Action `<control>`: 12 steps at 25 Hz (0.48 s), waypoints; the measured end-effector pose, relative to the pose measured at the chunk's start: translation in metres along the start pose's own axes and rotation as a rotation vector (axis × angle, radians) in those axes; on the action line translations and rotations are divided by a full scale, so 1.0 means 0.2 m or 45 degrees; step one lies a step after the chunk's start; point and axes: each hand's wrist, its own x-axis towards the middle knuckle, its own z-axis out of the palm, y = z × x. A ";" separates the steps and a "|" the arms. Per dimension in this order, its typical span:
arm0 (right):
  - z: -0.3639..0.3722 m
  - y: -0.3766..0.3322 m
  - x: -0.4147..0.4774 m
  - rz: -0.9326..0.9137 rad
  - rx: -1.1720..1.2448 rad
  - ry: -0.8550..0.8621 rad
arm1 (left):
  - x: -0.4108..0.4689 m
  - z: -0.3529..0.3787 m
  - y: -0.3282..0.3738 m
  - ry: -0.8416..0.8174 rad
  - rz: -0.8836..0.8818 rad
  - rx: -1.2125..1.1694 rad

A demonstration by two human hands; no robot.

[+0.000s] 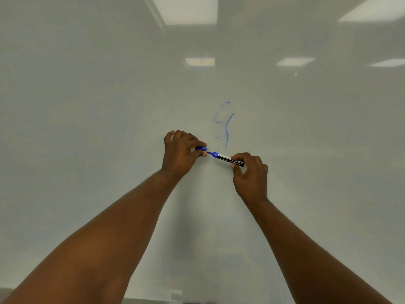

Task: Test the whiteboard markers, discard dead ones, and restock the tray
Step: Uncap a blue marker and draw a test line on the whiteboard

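A blue whiteboard marker (225, 159) with a black and white barrel is held in front of the whiteboard (109, 128). My right hand (249, 174) grips its rear end, and its bare blue tip points left. My left hand (182, 150) pinches the blue cap (201, 148) between thumb and fingers, its mouth a short gap from the tip. A blue squiggle (225, 126) is drawn on the board just above the marker.
The glossy whiteboard fills almost the whole view and reflects ceiling lights (186, 9). Its bottom edge (175, 298) shows at the lower margin between my forearms. No tray is in view.
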 end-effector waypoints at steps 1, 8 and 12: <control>0.01 0.01 0.00 -0.001 -0.014 -0.015 | -0.01 0.00 0.00 -0.014 0.018 0.004; 0.05 0.08 -0.04 0.020 -0.010 -0.104 | -0.10 0.06 0.00 -0.129 0.102 0.021; 0.05 0.10 -0.06 0.005 0.016 -0.097 | -0.13 0.10 0.03 -0.177 0.122 0.000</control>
